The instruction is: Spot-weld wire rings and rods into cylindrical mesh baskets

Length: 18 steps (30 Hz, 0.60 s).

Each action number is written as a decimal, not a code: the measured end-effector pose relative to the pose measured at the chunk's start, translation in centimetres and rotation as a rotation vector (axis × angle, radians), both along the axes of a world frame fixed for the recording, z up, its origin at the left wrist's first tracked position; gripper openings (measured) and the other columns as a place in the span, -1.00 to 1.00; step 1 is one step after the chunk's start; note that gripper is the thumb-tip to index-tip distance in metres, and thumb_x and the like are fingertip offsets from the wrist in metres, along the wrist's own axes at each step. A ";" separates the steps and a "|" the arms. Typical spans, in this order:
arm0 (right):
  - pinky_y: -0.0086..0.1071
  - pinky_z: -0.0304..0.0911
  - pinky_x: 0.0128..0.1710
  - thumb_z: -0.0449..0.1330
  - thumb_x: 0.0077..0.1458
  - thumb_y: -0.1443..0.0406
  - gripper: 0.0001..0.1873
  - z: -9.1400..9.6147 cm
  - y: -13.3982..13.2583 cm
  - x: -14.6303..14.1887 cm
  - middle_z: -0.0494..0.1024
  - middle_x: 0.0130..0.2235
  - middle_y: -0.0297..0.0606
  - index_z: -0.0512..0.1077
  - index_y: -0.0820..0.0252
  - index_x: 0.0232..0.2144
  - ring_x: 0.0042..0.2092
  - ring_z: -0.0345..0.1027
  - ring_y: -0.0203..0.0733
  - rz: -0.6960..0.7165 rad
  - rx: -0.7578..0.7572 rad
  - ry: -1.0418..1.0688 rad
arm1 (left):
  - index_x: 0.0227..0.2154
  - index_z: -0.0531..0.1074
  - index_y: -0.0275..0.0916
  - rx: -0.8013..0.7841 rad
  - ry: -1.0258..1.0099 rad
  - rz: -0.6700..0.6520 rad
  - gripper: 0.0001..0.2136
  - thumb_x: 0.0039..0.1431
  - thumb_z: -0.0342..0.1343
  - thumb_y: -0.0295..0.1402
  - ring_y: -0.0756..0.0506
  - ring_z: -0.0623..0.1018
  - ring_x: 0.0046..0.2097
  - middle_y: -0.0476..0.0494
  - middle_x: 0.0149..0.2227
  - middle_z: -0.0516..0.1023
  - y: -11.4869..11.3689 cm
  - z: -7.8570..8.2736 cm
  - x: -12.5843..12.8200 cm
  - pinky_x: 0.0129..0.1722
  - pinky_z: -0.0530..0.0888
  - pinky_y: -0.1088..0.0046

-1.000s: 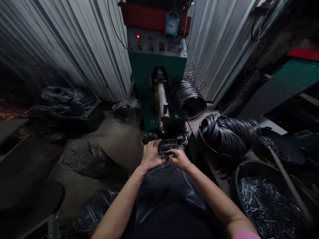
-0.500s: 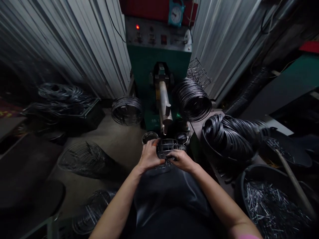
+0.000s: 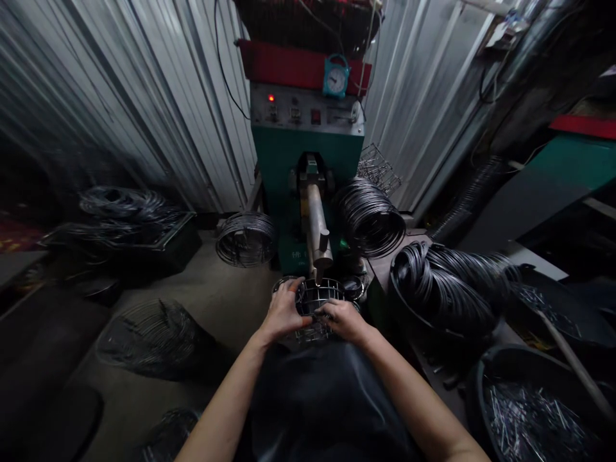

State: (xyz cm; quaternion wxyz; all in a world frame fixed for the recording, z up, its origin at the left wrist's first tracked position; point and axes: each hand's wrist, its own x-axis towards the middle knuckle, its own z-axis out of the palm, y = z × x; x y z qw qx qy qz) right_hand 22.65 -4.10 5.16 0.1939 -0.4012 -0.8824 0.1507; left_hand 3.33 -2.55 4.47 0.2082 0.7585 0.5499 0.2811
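Both my hands grip a small round wire basket (image 3: 318,299) just below the tip of a green welding machine's horizontal metal arm (image 3: 316,224). My left hand (image 3: 283,310) wraps its fingers round the basket's left rim. My right hand (image 3: 344,319) is closed on its front right side. The basket's open top faces up toward the arm's tip. A dark apron covers my lap below the hands.
The green machine (image 3: 308,147) with a red lamp and a blue clock stands against corrugated metal walls. Coils of wire rings (image 3: 370,215) sit beside it. Black tubs at right hold wire rings (image 3: 443,282) and short metal rods (image 3: 524,417). Wire cages (image 3: 144,333) lie on the floor at left.
My hands have carried the wire basket a little forward, up to the tip of the machine's arm. The view has tilted upward, so the machine sits lower in the picture.
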 end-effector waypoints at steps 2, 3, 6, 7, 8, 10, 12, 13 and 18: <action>-0.45 0.32 -0.25 0.15 0.06 0.41 -0.83 0.4 0.4 -0.1 0.53 -0.28 -0.18 0.47 0.23 -0.25 -0.25 0.45 -0.23 -0.020 -0.001 -0.014 | 0.08 0.17 -0.23 -0.013 -0.005 0.009 -0.23 -0.34 0.24 -0.34 -0.27 0.31 0.09 -0.24 0.04 0.30 0.6 0.1 0.1 0.06 0.30 0.16; -0.45 0.32 -0.25 0.15 0.06 0.42 -0.83 0.6 0.5 -0.2 0.53 -0.27 -0.19 0.47 0.23 -0.26 -0.25 0.45 -0.23 -0.027 0.000 -0.014 | 0.07 0.18 -0.22 -0.024 -0.008 0.010 -0.24 -0.35 0.24 -0.33 -0.27 0.32 0.08 -0.23 0.02 0.31 0.8 0.1 0.1 0.05 0.31 0.17; -0.46 0.32 -0.23 0.15 0.07 0.42 -0.84 0.5 0.5 -0.2 0.53 -0.25 -0.20 0.47 0.20 -0.26 -0.23 0.45 -0.24 -0.043 0.011 -0.004 | 0.04 0.21 -0.19 -0.046 -0.022 0.018 -0.25 -0.35 0.26 -0.31 -0.26 0.36 0.05 -0.21 0.01 0.34 0.9 0.2 0.4 0.03 0.33 0.18; -0.46 0.32 -0.23 0.15 0.07 0.41 -0.83 0.3 0.5 -0.1 0.53 -0.24 -0.20 0.47 0.20 -0.26 -0.22 0.45 -0.24 -0.048 0.017 -0.002 | 0.04 0.21 -0.18 -0.044 -0.024 0.029 -0.26 -0.35 0.26 -0.30 -0.26 0.37 0.04 -0.20 0.01 0.34 0.9 0.2 0.5 0.02 0.33 0.18; -0.46 0.32 -0.23 0.15 0.07 0.41 -0.83 0.1 0.5 -0.1 0.54 -0.24 -0.20 0.47 0.20 -0.25 -0.22 0.45 -0.24 -0.059 0.021 -0.002 | 0.05 0.21 -0.18 -0.039 -0.022 0.043 -0.26 -0.34 0.26 -0.30 -0.26 0.37 0.04 -0.21 0.01 0.34 0.9 0.3 0.6 0.02 0.33 0.18; -0.45 0.32 -0.24 0.15 0.07 0.41 -0.81 -0.3 0.8 -0.1 0.53 -0.23 -0.19 0.47 0.21 -0.23 -0.22 0.45 -0.23 -0.087 0.026 -0.010 | 0.06 0.20 -0.21 -0.031 -0.007 0.076 -0.25 -0.34 0.26 -0.30 -0.27 0.36 0.05 -0.22 0.02 0.33 1.1 0.4 0.7 0.03 0.33 0.17; -0.44 0.32 -0.24 0.12 0.09 0.41 -0.80 -0.5 1.3 -0.3 0.53 -0.23 -0.18 0.47 0.21 -0.22 -0.22 0.45 -0.22 -0.123 0.028 -0.009 | 0.07 0.19 -0.22 -0.039 0.006 0.109 -0.23 -0.34 0.26 -0.29 -0.27 0.35 0.06 -0.23 0.02 0.33 1.6 0.5 0.9 0.02 0.33 0.16; -0.44 0.32 -0.22 0.11 0.10 0.41 -0.81 -0.5 1.6 -0.4 0.53 -0.22 -0.18 0.47 0.21 -0.23 -0.21 0.45 -0.22 -0.140 0.029 0.002 | 0.07 0.19 -0.22 -0.050 0.008 0.123 -0.23 -0.33 0.26 -0.27 -0.27 0.35 0.06 -0.23 0.01 0.33 1.9 0.5 0.9 0.02 0.33 0.16; -0.35 0.31 -0.11 0.13 0.09 0.32 -0.72 -0.6 0.9 -0.6 0.49 -0.09 -0.15 0.41 0.15 -0.11 -0.10 0.40 -0.17 -0.275 0.043 0.255 | 0.06 0.20 -0.18 -0.067 -0.015 0.133 -0.23 -0.33 0.30 -0.21 -0.26 0.36 0.06 -0.21 0.01 0.34 3.0 0.2 1.0 0.02 0.32 0.17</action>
